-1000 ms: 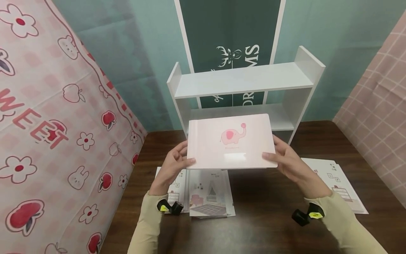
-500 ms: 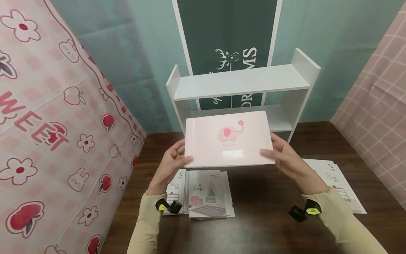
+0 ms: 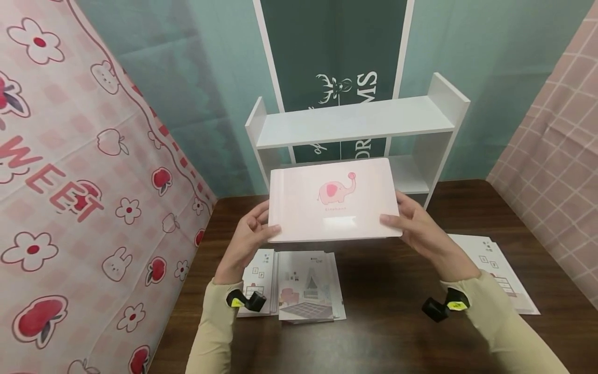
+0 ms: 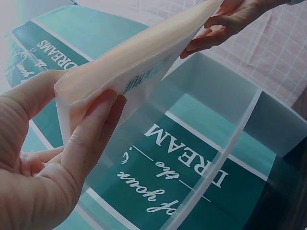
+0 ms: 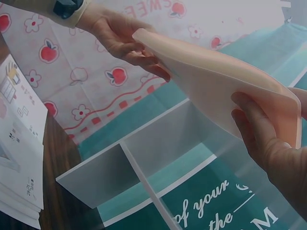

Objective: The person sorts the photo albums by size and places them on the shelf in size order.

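Note:
A pale pink book [image 3: 299, 202] with an elephant on its cover is held up level between both hands, above the table and in front of the white shelf [image 3: 350, 123]. My left hand [image 3: 247, 236] grips its left edge, thumb on the cover and fingers underneath. At the opposite end my right hand [image 3: 422, 228] pinches it the same way. The left wrist view shows a barcode [image 4: 144, 76] on the underside beside the fingers. From the right wrist view, the book [image 5: 211, 81] looks slightly bowed, its page edges visible.
White printed booklets [image 3: 308, 285] lie on the dark wooden table [image 3: 374, 332] at the centre left, partly behind the left forearm. More printed sheets [image 3: 495, 270] lie at the right, beyond the right wrist. A pink patterned cloth [image 3: 89, 218] borders the left side.
Both hands have raised the book slightly in the head view and shifted it a little to the left. The grip on both ends stays the same.

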`<state>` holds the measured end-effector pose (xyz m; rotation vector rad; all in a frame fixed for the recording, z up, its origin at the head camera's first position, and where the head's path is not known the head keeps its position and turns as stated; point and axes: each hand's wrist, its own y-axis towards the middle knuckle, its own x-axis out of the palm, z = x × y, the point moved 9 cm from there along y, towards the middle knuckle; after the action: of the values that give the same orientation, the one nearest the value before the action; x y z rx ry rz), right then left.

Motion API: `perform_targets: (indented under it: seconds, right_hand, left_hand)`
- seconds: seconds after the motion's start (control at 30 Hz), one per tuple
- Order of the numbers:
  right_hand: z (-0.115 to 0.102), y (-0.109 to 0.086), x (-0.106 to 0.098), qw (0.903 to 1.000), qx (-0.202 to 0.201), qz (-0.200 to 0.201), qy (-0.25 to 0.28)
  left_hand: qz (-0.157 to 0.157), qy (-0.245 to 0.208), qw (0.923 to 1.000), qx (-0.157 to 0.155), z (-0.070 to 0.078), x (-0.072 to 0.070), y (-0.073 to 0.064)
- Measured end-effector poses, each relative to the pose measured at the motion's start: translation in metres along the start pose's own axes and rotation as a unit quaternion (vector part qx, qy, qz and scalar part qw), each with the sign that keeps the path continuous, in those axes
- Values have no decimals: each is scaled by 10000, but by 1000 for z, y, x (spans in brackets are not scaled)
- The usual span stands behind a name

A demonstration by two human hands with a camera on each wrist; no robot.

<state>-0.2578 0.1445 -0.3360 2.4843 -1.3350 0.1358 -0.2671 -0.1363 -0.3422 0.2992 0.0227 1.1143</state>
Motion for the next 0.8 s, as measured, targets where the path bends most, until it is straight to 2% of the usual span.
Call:
perform_targets:
  seconds: [0.4, 0.8]
  right_hand:
    - [-5, 8, 3, 9999, -113, -64, 44]
    - [-13, 15, 6, 9999, -70, -70, 32]
  left_hand:
    - [135, 153, 9998, 37, 6, -6, 2]
    - [254, 8, 9997, 30, 12, -8, 6]
